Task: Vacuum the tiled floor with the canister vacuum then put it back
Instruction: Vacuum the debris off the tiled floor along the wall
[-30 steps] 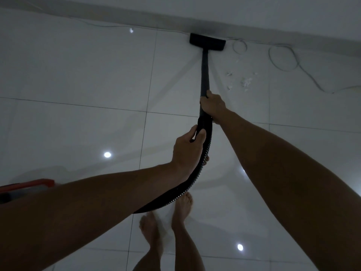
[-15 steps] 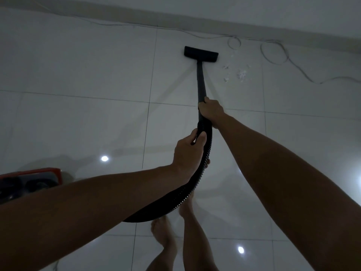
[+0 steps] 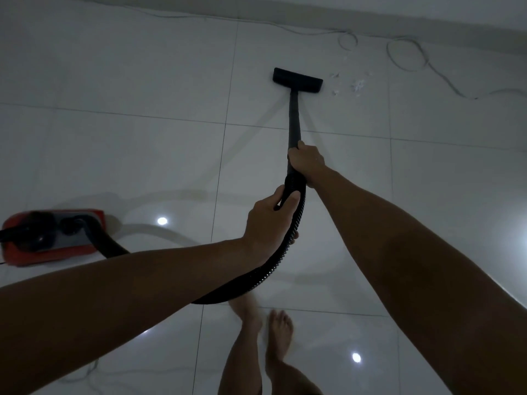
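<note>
Both hands grasp the vacuum: right hand [image 3: 306, 159] clenches the wand [image 3: 293, 118], left hand [image 3: 269, 220] the hose [image 3: 288, 249]; the floor head [image 3: 297, 79] sits upper centre, scraps [image 3: 356, 85] just right, where a loose cable [image 3: 413, 57] risks being sucked in

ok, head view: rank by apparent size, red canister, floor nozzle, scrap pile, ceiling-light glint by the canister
1. Red canister, largest, though it sits nearer the camera than the nozzle, so this is apparent size only.
2. Floor nozzle.
3. Scrap pile: loose spread close to the nozzle's width, individual bits tiny.
4. Light glint, smallest.
</note>
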